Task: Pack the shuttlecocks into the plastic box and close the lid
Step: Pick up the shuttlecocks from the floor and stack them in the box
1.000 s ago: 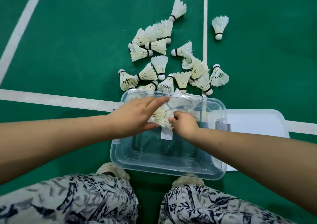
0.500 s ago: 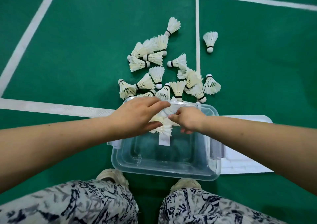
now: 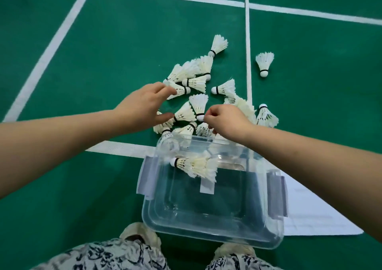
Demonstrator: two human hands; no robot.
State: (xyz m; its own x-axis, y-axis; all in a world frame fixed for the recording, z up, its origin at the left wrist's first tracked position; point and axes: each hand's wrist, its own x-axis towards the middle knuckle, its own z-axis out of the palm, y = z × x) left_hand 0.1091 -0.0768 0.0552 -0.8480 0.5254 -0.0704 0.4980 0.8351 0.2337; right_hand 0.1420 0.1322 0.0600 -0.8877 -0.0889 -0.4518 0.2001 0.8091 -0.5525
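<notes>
Leaving shuttlecocks (image 3: pixel 196 165) in the plastic box (image 3: pixel 206 235), both hands now reach the far pile (image 3: pixel 192 77): left hand (image 3: pixel 142 108) spread, right hand (image 3: pixel 225 121) curled, grip unclear.

A clear plastic box (image 3: pixel 208 235) with grey side latches (image 3: pixel 277 195) stands open on the green court floor (image 3: pixel 103 63) by the person's pale shoes (image 3: pixel 140 232). A few white feather shuttlecocks (image 3: pixel 196 165) lie at its far end and a flat white lid (image 3: pixel 314 216) lies just beside it on the right. Beyond the box a loose heap of shuttlecocks (image 3: pixel 192 79) lies beside a white court line (image 3: pixel 248 42), with a lone shuttlecock (image 3: pixel 264 63) apart on the line's other side. The left hand (image 3: pixel 140 108) reaches over the heap with fingers spread, while the right hand (image 3: pixel 227 121) sits at the heap's near edge with fingers curled; whether it grips anything cannot be told.
</notes>
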